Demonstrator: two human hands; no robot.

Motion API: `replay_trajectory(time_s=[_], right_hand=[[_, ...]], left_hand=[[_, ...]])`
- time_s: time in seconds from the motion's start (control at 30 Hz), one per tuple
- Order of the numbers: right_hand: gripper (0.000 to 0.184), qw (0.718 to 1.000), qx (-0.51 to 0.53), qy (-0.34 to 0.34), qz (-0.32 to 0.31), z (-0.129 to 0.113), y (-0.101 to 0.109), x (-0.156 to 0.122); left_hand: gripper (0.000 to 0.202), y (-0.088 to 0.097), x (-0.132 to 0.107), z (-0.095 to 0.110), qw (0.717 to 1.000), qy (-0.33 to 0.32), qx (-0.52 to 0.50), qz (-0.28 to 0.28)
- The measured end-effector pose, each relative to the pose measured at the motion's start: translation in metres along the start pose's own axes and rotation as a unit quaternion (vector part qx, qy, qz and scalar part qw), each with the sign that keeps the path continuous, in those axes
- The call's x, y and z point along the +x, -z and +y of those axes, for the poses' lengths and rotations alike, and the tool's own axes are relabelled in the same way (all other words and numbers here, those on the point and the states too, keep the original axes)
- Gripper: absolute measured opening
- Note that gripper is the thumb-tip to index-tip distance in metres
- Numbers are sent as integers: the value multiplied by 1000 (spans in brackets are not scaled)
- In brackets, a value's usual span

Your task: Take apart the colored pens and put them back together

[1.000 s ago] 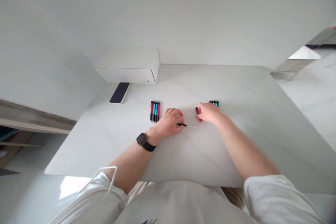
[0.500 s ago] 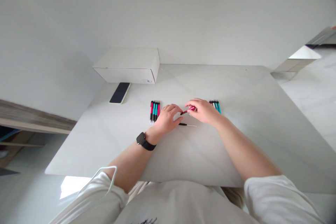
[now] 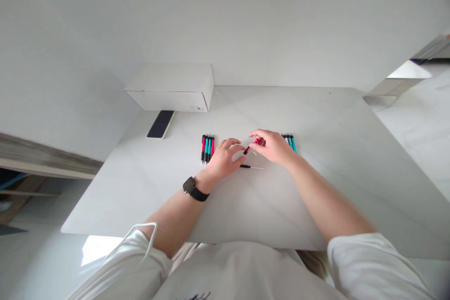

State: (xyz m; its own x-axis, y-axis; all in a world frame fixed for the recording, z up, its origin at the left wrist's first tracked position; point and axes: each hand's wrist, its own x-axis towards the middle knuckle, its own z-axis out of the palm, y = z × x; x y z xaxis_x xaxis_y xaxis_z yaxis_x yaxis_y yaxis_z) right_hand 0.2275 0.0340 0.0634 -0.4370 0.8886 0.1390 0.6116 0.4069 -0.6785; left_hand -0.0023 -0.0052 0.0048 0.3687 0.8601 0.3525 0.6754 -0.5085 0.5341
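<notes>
Right hand (image 3: 272, 146): seen from my remote post, thumb and fingertips pinch a red pen piece (image 3: 251, 147), its black end slanting toward the opposite fingers.
Left hand (image 3: 224, 157): thumb and forefinger stand apart, a modest gap facing that black end; whether the forefinger touches it, I cannot tell.
Black part with a pale rod (image 3: 246, 166): lies on the table (image 3: 281, 206) just by the left thumb, rod pointing away from it.
Small pale bit (image 3: 255, 153): rests between the hands, just nearer me than the right fingertips; too small for me to identify.
Left row of pens (image 3: 207, 150): two red, two teal, side by side beyond the left knuckles.
Right group of pens (image 3: 292, 143): partly hidden behind the right hand.
Step in hand: I judge it to be lining up the red piece at the left fingertips.
Next move: in my judgement, it calls for a light left pinch on the black end, the right grip steady, the loose parts undisturbed.
</notes>
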Motion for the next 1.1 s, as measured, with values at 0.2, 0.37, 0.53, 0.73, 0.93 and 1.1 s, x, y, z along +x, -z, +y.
replay_trajectory(time_s=[0.2,0.37,0.53,0.73,0.93,1.1], right_hand=[[26,999,37,-14,-2,-2,-2,0],[28,999,48,-18,3,-4,-4,-1],[37,997,69,6,-37,-2,-4,-1],[26,994,-57,-55,-75,23,-9,3],[6,974,-186,-47,-124,37,-25,5],[12,984,-160,-35,-67,31,-16,6]], left_hand=[[26,1,1,0,1000,3,-14,4],[26,5,3,5,999,9,-51,5],[14,5,5,5,997,24,-72,4],[14,2,4,-1,997,55,-47,41],[15,-1,4,-2,998,38,-23,43],[15,0,4,-2,998,37,-20,41]])
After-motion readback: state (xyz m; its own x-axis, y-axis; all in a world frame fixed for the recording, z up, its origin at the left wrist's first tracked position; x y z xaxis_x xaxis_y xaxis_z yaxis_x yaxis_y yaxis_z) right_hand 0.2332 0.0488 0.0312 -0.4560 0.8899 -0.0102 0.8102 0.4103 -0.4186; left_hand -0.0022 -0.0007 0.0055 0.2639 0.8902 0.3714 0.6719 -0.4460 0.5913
